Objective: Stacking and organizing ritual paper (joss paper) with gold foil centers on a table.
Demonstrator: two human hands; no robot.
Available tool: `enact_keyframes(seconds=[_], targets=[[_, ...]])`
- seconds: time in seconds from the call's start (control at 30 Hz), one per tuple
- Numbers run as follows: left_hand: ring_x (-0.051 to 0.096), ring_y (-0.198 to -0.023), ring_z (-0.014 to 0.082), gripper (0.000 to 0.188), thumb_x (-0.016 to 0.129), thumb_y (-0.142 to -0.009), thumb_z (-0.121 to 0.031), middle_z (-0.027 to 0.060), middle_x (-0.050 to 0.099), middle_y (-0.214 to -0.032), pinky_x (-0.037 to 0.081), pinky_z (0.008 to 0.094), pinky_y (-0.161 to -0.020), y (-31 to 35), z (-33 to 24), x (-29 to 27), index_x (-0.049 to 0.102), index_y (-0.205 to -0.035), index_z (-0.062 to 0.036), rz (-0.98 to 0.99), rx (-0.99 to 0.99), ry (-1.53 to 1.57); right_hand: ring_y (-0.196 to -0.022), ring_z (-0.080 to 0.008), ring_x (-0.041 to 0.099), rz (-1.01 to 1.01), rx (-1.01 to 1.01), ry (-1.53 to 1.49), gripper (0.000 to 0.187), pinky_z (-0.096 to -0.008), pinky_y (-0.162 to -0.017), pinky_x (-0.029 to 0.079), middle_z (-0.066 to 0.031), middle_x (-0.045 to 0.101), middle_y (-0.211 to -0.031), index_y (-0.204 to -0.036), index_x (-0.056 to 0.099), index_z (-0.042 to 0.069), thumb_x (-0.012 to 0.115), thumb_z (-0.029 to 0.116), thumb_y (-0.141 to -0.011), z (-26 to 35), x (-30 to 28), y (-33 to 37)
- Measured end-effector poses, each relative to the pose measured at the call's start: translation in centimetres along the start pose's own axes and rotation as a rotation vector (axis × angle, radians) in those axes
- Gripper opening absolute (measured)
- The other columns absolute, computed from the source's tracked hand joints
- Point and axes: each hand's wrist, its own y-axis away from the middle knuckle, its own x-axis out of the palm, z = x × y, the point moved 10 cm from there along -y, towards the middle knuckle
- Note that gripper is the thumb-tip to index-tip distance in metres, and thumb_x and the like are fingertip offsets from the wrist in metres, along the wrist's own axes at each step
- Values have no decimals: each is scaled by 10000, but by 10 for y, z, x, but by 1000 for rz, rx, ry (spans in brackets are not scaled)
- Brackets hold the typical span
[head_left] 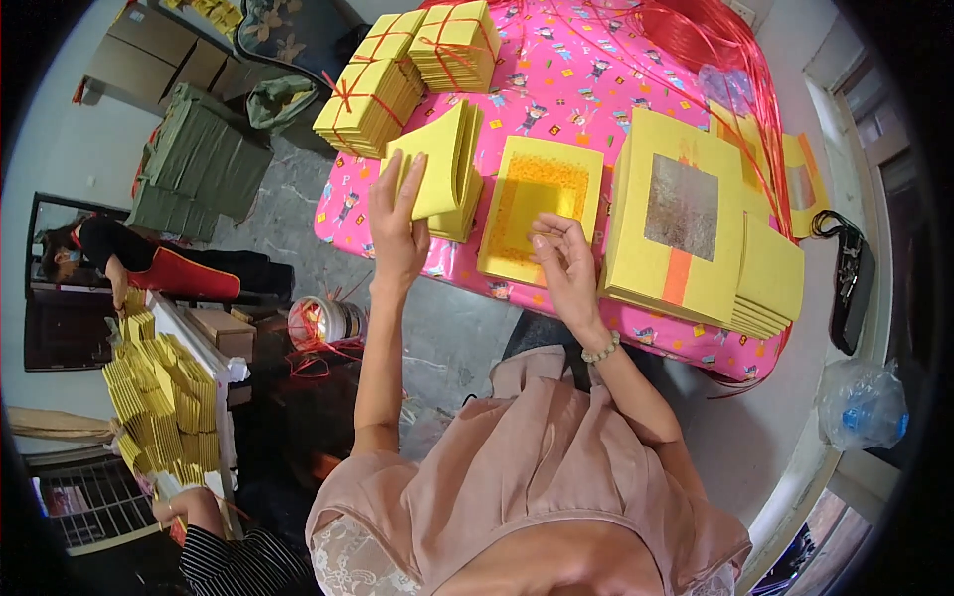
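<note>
The left hand (398, 221) lies against the outer face of a folded yellow paper (439, 167), its visible fingers extended and slightly apart; whether the thumb pinches from behind cannot be told. The right hand (568, 266) is half open, fingers loosely bent over the right side of an orange-printed yellow sheet (527, 184); no grip on it can be made out.

The folded paper slants over a small yellow stack (457, 221) at the table's near left. It looks light and flexible, likely to bend or crease rather than break; the folded edge seems the firmest place to hold, with a broad, gentle touch.

The table's near edge runs just below the small stack and the printed sheet. A large yellow stack (686, 214) stands close on the right, leaving only a narrow gap. Cord-tied bundles (397, 74) crowd the far left. More room lies straight beyond the printed sheet, where pink patterned tablecloth (561, 89) shows. Red strips (696, 38) trail over the far right.
</note>
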Motion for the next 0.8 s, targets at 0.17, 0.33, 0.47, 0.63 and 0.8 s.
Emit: enact_keyframes(seconds=[0.17, 0.33, 0.47, 0.63, 0.8], targets=[[456, -1267, 348, 747, 532, -724, 109, 168, 446, -1421, 363, 456, -1059, 30, 57, 4, 515, -1410, -186, 63, -21, -277, -948, -109, 563, 23, 15, 36, 314, -236, -741, 457, -76, 594, -1153, -1247, 496, 30, 582, 174, -981, -18, -3, 3], [455, -1274, 335, 761, 549, -733, 95, 136, 451, -1416, 368, 465, -1055, 45, 87, 19, 520, -1406, -258, 174, -20, -348, -948, -116, 565, -6, 54, 84, 301, -241, -723, 463, -82, 598, -1129, -1238, 498, 20, 571, 160, -982, -29, -11, 4], [457, -1276, 332, 770, 550, -730, 95, 121, 461, -1417, 374, 457, -1050, 46, 92, 35, 520, -1404, -277, 230, 25, -355, -1004, -127, 593, 15, 89, 148, 297, -257, -825, 514, -100, 579, -1162, -1251, 490, 4, 562, 100, -980, -35, -15, 3], [461, -1272, 328, 760, 563, -735, 79, 119, 472, -1416, 379, 451, -1051, 58, 99, 52, 513, -1408, -270, 317, 55, -337, -1008, -129, 591, 1, 109, 134, 288, -254, -811, 523, -108, 576, -1163, -1247, 493, -3, 551, 97, -983, -42, -17, 3], [455, -1273, 342, 746, 553, -740, 75, 126, 467, -1418, 373, 458, -1060, 65, 109, 61, 505, -1416, -236, 357, 56, -225, -986, -128, 584, -25, 129, 115, 260, -250, -804, 484, -93, 590, -1118, -1209, 513, 6, 561, 110, -975, -44, -19, 2]])
